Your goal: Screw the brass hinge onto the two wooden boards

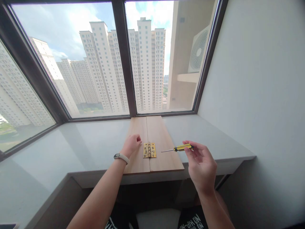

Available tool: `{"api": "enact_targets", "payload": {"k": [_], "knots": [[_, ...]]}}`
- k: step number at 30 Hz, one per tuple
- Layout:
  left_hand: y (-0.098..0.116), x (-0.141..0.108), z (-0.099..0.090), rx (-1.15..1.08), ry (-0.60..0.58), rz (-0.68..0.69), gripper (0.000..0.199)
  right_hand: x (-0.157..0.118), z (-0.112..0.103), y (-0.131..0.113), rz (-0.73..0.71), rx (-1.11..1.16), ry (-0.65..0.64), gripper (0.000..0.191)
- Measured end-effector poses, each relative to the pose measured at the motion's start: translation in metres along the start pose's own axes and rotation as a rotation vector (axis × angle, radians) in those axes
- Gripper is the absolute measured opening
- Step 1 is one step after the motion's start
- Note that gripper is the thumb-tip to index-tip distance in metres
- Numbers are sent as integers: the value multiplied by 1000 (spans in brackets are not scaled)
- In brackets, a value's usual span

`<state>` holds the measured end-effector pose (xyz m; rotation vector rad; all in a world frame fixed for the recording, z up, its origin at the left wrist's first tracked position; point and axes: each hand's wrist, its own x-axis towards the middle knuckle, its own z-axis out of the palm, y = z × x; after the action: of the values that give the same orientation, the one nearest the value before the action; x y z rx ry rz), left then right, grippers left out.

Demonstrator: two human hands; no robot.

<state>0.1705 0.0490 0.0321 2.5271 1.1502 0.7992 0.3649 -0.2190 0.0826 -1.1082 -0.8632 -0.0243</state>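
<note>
Right hand (201,165) pinching yellow-black screwdriver (177,148) by handle, tip aimed at brass hinge (149,150) joining two wooden boards (164,146) on desk (95,143); left hand (132,143) curled, empty, resting on left board

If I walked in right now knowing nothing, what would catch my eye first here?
Probably the brass hinge, joining two wooden boards laid flat on the pale window ledge. The right hand holds a yellow-handled screwdriver just right of it, tip toward the hinge, while the left hand rests closed on the left board.
</note>
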Motion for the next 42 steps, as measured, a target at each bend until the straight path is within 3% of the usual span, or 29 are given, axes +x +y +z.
{"api": "enact_targets", "payload": {"k": [9,14,21,32,42], "knots": [[12,-7,-13,-73,4,63,13,-1,15,14,-14,-3,-48,21],[12,-24,-17,-180,-42,51,20,8,45,16,-63,3,-200,17],[6,-43,-3,-271,-52,25,25,17,89,28,-120,-29,-349,18],[10,-42,-1,-344,-43,21,27,27,107,30,-157,-129,-450,20],[17,-29,-11,-624,71,-63,30,63,151,28,-266,-357,-617,17]]}}
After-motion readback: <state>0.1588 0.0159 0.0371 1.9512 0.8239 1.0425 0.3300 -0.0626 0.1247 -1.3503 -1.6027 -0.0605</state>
